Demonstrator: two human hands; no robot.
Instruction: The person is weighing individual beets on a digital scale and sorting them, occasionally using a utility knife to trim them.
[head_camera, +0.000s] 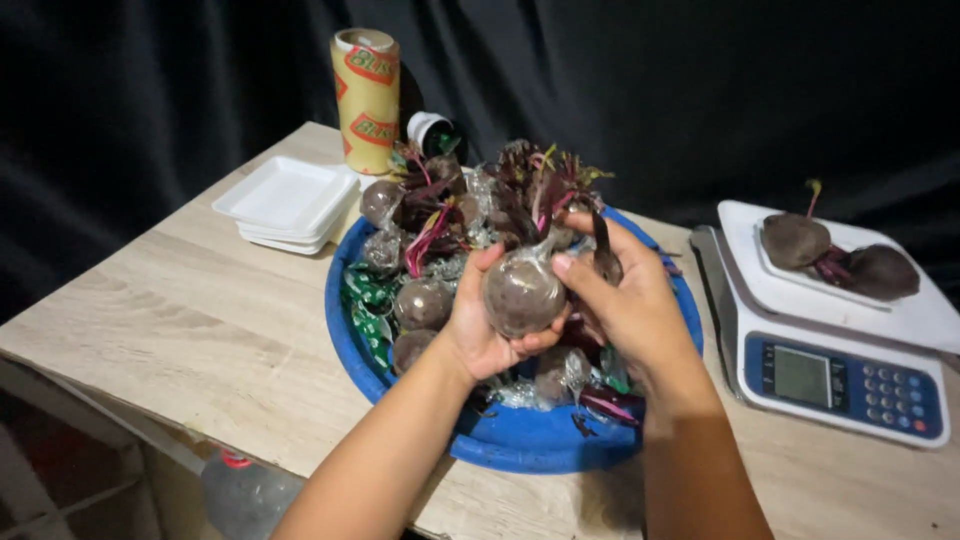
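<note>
My left hand (478, 325) cups a round beetroot wrapped in clear film (521, 294) from below and the left. My right hand (628, 300) presses on the beetroot's right side, thumb on the film near its top. Both hands hover over a blue round basin (520, 440) piled with several more beetroots (424, 302), some wrapped in film, with red and green stalks sticking up.
A stack of white foam trays (286, 203) lies at the back left of the wooden table (190, 320). Behind it stands a yellow roll of cling film (366, 98) and a small white-capped container (428, 130). A white and blue digital scale (835, 340) at right carries a foam tray with two beetroots (838, 258). A plastic bottle (243, 490) sits under the table.
</note>
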